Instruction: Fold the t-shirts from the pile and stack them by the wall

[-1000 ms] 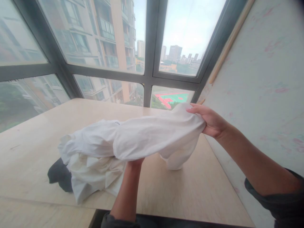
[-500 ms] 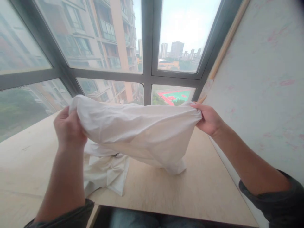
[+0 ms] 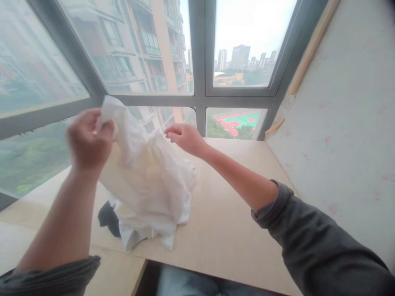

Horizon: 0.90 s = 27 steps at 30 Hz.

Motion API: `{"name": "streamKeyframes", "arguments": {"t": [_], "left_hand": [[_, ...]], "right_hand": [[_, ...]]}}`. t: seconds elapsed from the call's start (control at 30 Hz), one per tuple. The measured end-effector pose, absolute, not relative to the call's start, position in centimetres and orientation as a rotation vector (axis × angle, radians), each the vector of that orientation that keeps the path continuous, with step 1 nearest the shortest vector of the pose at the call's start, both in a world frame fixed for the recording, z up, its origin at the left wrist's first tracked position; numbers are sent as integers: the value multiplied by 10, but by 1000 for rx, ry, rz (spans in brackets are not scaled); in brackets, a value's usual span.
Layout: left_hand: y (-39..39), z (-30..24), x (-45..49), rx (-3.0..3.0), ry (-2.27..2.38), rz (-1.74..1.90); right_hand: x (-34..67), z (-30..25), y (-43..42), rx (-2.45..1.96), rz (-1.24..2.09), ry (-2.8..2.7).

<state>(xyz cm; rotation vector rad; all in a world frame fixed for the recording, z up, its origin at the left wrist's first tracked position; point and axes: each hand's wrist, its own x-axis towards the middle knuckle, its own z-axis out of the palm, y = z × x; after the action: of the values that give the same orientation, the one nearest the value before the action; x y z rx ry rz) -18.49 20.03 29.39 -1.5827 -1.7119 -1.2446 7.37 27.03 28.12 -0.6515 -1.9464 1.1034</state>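
Note:
My left hand [image 3: 89, 139] is raised at the left and closed on the top corner of a white garment [image 3: 148, 185]. The cloth hangs down from it in a crumpled bunch and its lower part rests on the light wooden table [image 3: 228, 230]. My right hand [image 3: 185, 137] is at the middle, fingers curled together, pinching the garment's upper edge. Both hands are slightly smeared by motion. A dark piece of cloth [image 3: 108, 218] lies on the table, partly hidden under the white garment's left side.
Large windows with dark frames [image 3: 200, 98] stand right behind the table. A pale wall [image 3: 339, 123] runs along the table's right side, with a wooden stick [image 3: 308, 53] leaning in the corner. My legs show below the table's near edge.
My right hand has swung left from the table's right side to the middle. The garment, stretched wide before, now hangs bunched from my left hand, and the dark cloth shows again.

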Motion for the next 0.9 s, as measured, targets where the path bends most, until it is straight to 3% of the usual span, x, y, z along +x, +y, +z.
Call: {"name": "streamKeyframes", "arguments": {"t": [0.07,0.17,0.3,0.4,0.5,0.67,0.77,0.9], "left_hand": [[193,231,-171,-1807,-1837,-907],[180,142,-156,-2030,-1947,-677],[165,94,-151,-2035,-2011,-578],[155,100,-137,-1869,-1981,-737],[143,100,-90,-1742,-1879,-1144],[123,61,37,-2469,-2162,-1660],[117,35,95,-2797,-2149,-1649],[119,10,118,-2794,-2238,-1649]], "right_hand": [[87,250,268,-685,1121,-1884],[133,187,265,-814,1253,-1774],[219,98,249,-1272,1294,-1504],[271,47,220,-1445,1206,-1364],[292,18,182,-1481,1208,-1242],[267,11,135,-1284,1271,-1237],[245,12,128,-1175,1168,-1245],[230,0,137,-1288,1011,-1289]]}}
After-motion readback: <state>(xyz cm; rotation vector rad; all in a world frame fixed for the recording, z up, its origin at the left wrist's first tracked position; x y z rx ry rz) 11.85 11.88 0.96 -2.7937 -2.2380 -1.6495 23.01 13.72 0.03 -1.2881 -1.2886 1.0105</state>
